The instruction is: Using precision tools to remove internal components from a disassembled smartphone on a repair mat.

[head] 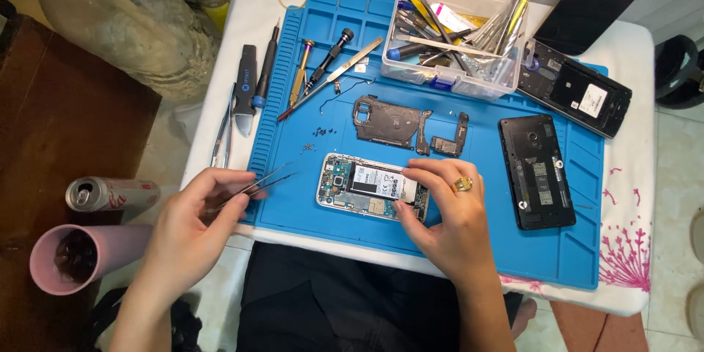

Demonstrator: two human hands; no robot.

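While the right hand (447,209) pins the opened smartphone (370,187), the left hand (194,224), at nine o'clock, pinches tweezers (260,182); approach low and steady.

left hand (192,221) pinching — right hand (445,209) fingers curled, pressing down

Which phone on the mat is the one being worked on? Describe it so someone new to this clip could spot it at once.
Start from the blue work mat covering the small white table. Near its front edge lies an opened phone with a white rim, its circuit board and battery exposed, the right hand gripping its right end. The two other phones further right are black-framed and untouched.
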